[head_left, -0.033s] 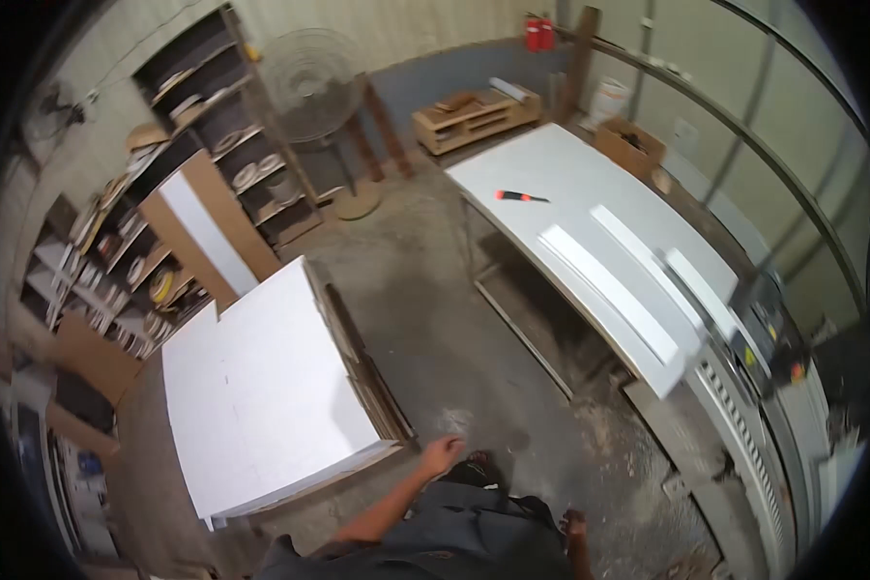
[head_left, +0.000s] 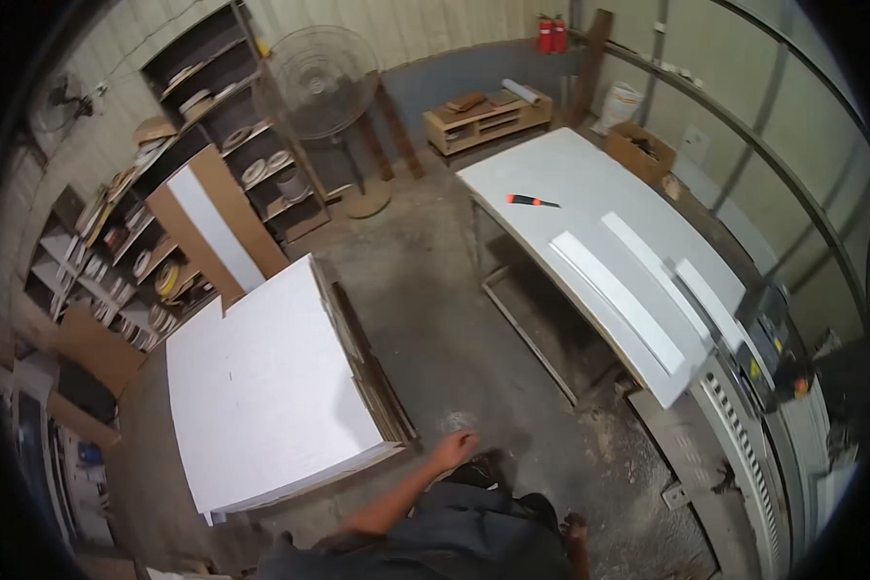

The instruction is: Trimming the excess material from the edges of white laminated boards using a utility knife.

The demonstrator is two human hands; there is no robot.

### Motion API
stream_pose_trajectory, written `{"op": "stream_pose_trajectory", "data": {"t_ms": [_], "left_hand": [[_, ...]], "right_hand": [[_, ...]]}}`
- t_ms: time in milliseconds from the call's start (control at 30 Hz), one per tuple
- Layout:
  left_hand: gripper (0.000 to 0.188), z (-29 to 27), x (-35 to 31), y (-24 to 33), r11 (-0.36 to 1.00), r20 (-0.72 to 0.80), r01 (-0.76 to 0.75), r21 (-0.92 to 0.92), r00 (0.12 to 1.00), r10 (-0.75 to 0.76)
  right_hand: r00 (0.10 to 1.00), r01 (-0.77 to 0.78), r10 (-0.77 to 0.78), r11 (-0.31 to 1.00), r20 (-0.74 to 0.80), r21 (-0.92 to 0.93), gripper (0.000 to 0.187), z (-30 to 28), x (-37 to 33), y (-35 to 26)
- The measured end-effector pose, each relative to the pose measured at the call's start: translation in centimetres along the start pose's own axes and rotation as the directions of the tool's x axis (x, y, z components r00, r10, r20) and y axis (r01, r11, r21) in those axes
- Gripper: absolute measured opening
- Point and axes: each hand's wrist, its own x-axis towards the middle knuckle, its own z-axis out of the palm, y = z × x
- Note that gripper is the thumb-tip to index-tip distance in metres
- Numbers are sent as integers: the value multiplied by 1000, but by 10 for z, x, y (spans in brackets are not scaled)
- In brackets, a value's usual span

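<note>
My left hand (head_left: 453, 448) hangs in front of my body over the floor, its fingers curled in and nothing showing in them. It is nearest to the front right corner of a stack of white-topped boards (head_left: 271, 387), without touching it. Low at my right side is my right hand (head_left: 575, 528), apart from everything around it; it is too small and dark to make out its fingers. On the white-topped table (head_left: 512, 174) ahead to the right lie a red-and-black screwdriver-like tool (head_left: 532, 201) and several long white strips, such as the nearest strip (head_left: 617, 302).
At the right, a machine with a slotted metal rail (head_left: 739, 445) adjoins the table. Shelves with rolls of edging (head_left: 167, 280), a leaning brown panel (head_left: 179, 208) and a standing fan (head_left: 319, 85) are to the left. A low wooden cabinet (head_left: 483, 130) and cardboard box (head_left: 638, 153) stand farther back.
The whole scene has shifted slightly right in view as my head turned. My left hand sits a little farther right and higher. The boards, strips and tool keep their places.
</note>
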Motion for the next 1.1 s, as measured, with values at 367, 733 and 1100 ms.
{"op": "stream_pose_trajectory", "data": {"t_ms": [367,733,1100], "left_hand": [[28,6,270,144,931,4,-135,-338,989,145],[36,73,367,223,884,274,-122,-451,924,267],[56,231,530,416,567,638,-817,-109,380,670]], "right_hand": [[593,715,-733,290,332,-636,49,33,78,-55],[868,321,-447,838,-216,-442,42,100,155,-147],[594,216,469,690,-654,691,33,185,45,-214]]}}
